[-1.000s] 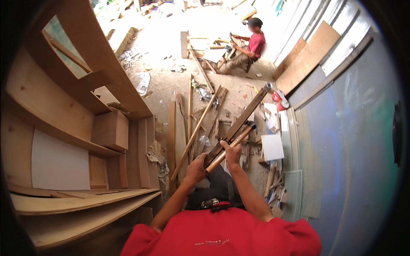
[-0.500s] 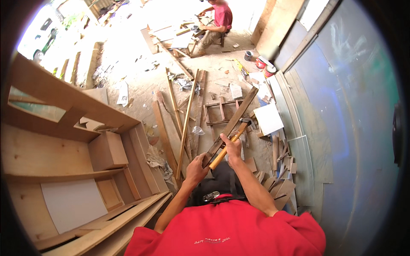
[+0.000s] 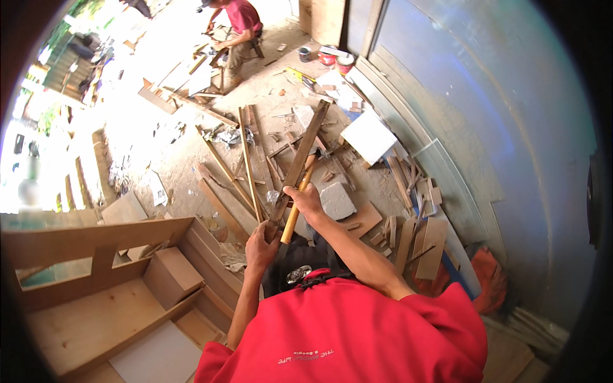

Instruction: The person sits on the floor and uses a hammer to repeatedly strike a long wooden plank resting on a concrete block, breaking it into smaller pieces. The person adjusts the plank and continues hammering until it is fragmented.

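Both hands work close together in front of the body, above the floor (image 3: 268,94). The left hand (image 3: 260,245) is closed round the lower end of a dark wooden strip (image 3: 308,145); its fingers bend over the wood. The right hand (image 3: 305,200) is a little higher and is partly closed: it has hold of the hammer (image 3: 291,225) by the handle, and its thumb lies against the strip. So the strip is between the two hands, tilted, with its upper end pointing away from the person toward the far edge of the floor. The hammer lies along the right side of the strip, with its dark head upward and the yellow handle end downward, near the left hand.

Beyond the hands, long thin wooden pieces (image 3: 248,163) lie on the floor, to the left of the strip. On the right is a pale block (image 3: 338,200), and farther, toward the right edge of the floor, a white square board (image 3: 369,137). Along this edge stands a bluish-grey wall (image 3: 485,115). Red cans (image 3: 344,62) and a dark can (image 3: 304,53) stand near the far right corner. At the near left corner there is a wooden cabinet (image 3: 96,239). Another person (image 3: 241,19) in a reddish shirt sits near the far edge, with wood pieces in front.
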